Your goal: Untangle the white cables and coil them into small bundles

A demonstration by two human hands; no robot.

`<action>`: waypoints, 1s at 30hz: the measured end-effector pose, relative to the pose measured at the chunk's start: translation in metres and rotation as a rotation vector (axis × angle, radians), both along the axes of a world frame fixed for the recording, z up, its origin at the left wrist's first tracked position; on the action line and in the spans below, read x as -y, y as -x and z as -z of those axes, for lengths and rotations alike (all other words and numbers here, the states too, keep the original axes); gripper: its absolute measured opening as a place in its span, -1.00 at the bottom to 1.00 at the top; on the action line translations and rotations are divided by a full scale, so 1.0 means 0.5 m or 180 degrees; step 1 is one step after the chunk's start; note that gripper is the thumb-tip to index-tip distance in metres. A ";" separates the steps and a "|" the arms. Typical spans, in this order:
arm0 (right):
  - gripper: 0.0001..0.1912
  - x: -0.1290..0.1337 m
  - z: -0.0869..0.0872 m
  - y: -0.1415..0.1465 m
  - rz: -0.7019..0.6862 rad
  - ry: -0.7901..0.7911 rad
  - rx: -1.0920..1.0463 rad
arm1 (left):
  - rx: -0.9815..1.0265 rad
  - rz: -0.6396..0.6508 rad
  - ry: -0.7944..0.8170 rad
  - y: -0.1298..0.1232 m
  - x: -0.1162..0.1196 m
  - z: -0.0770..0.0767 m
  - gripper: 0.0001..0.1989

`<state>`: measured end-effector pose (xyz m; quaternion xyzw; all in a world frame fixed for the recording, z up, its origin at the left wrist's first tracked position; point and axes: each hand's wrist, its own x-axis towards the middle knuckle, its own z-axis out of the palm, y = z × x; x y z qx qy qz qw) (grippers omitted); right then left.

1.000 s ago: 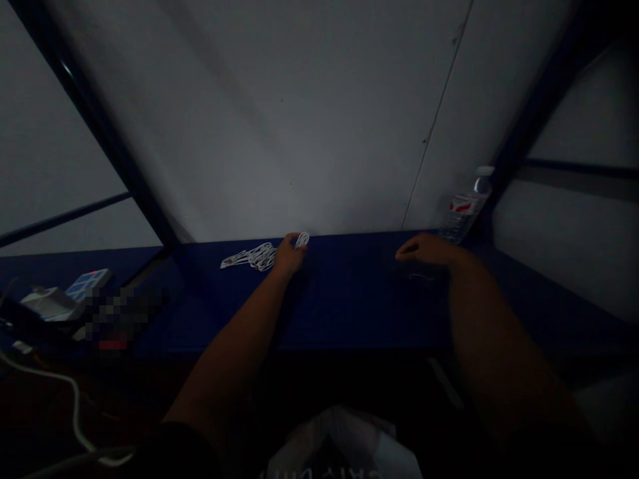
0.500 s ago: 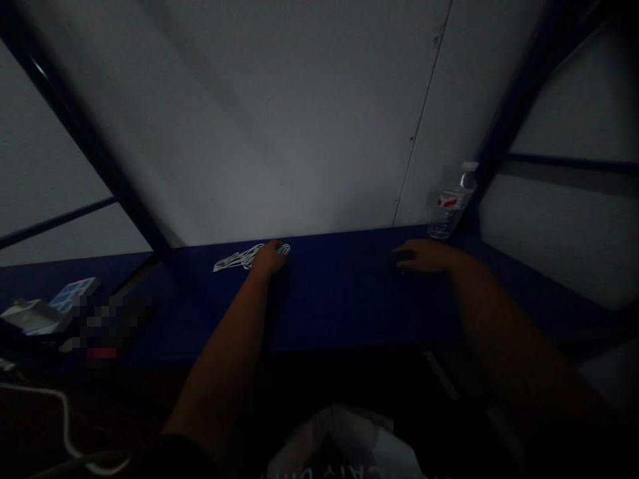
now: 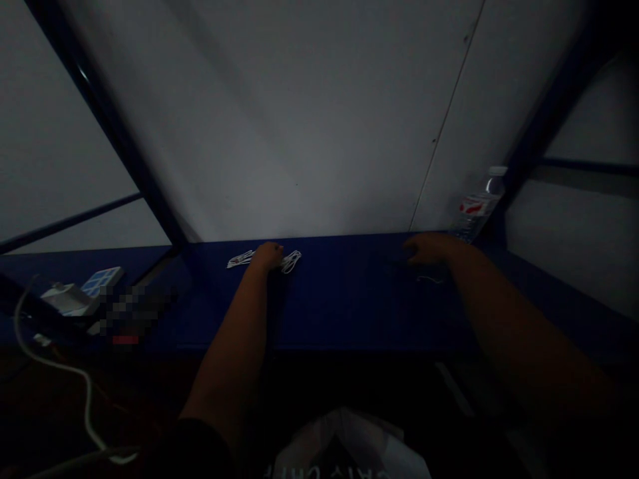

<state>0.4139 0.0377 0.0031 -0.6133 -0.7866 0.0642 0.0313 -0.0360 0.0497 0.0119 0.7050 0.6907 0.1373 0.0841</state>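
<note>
Dimly lit bay with a pale panel wall (image 3: 299,133) rising behind a dark blue worktop (image 3: 344,306). A seam (image 3: 444,120) with fasteners along it runs down the wall towards the back edge of the worktop. Dark blue frame posts, 1 at the left (image 3: 107,123) and 1 at the right (image 3: 546,110), flank the bay.

Near the back edge, left of its midpoint, lies a white cable bundle (image 3: 291,262), gathered into narrow loops. The left hand (image 3: 268,255) is closed on the middle of the bundle, grasping it from above; loops emerge on 2 sides, left and right of the hand, and the covered portion is hidden.

The right hand (image 3: 424,248) is near the back edge towards the right corner, well apart from the bundle. It is released: the fingers are loosely bent, with a gap between thumb and forefinger. Just beneath it, a thin pale strand (image 3: 430,279) lies on the worktop.

At the back right corner stands 1 clear bottle (image 3: 476,206) with a white cap and a red-and-white label, its base partly hidden by the right hand and wrist. Beyond the left post are a white power strip with a blue face (image 3: 103,282) and, just beside it, a white adapter (image 3: 64,298). A pale cord (image 3: 88,392) hangs in curves below the left front corner.
</note>
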 end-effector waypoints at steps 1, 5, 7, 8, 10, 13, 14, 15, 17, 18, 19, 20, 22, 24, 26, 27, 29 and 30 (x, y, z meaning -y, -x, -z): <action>-0.64 -0.002 -0.011 0.021 -0.0109 -0.0172 -0.0069 | 0.0004 -0.0045 -0.0011 0.003 0.002 -0.002 -0.68; -0.64 0.001 -0.025 0.150 -0.0829 -0.0829 -0.0437 | 0.0831 0.0370 0.0552 -0.006 0.013 0.001 -0.69; -0.70 0.009 -0.006 0.220 -0.1100 -0.1007 -0.0759 | 0.1167 0.0654 0.0880 -0.017 0.018 0.003 -0.66; -0.72 0.013 0.009 0.250 -0.1211 -0.1013 -0.0928 | 0.1104 0.0738 0.0866 -0.023 0.021 0.004 -0.66; -0.73 0.022 0.039 0.292 -0.1350 -0.0976 -0.1065 | 0.0709 0.0889 0.0502 -0.034 0.025 0.002 -0.70; -0.72 0.032 0.074 0.314 -0.1493 -0.0947 -0.0964 | 0.0439 0.1394 -0.0175 -0.055 0.036 0.000 -0.69; -0.72 0.033 0.080 0.313 -0.1525 -0.0929 -0.0972 | 0.0511 0.1621 -0.0278 -0.064 0.041 0.001 -0.69; -0.72 0.034 0.083 0.311 -0.1558 -0.0901 -0.1021 | 0.0633 0.1845 -0.0300 -0.075 0.047 0.003 -0.70; -0.71 0.033 0.084 0.304 -0.1535 -0.0860 -0.1216 | 0.0864 0.2185 -0.0196 -0.096 0.058 0.011 -0.71; -0.71 0.032 0.082 0.300 -0.1456 -0.0870 -0.1327 | 0.0903 0.2273 -0.0114 -0.107 0.063 0.016 -0.69; -0.71 0.032 0.079 0.298 -0.1337 -0.0914 -0.1436 | 0.0891 0.2278 -0.0080 -0.116 0.066 0.022 -0.66; -0.72 0.032 0.076 0.295 -0.1214 -0.0976 -0.1534 | 0.0845 0.2228 -0.0075 -0.124 0.067 0.027 -0.63; -0.77 0.035 0.069 0.293 -0.1123 -0.1062 -0.1654 | 0.0771 0.2017 -0.0109 -0.134 0.066 0.037 -0.61; -0.81 0.042 0.063 0.291 -0.1324 -0.0985 -0.1675 | 0.0836 0.1784 -0.0016 -0.138 0.062 0.043 -0.61; -0.80 0.048 0.060 0.292 -0.1617 -0.0785 -0.1625 | 0.1025 0.1603 0.0192 -0.138 0.058 0.046 -0.62; -0.80 0.051 0.060 0.293 -0.1753 -0.0676 -0.1571 | 0.1168 0.1530 0.0293 -0.138 0.057 0.047 -0.62; -0.78 0.055 0.061 0.296 -0.1950 -0.0547 -0.1425 | 0.1526 0.1430 0.0458 -0.138 0.055 0.049 -0.61; -0.77 0.056 0.062 0.298 -0.2005 -0.0535 -0.1361 | 0.1732 0.1387 0.0528 -0.139 0.055 0.051 -0.60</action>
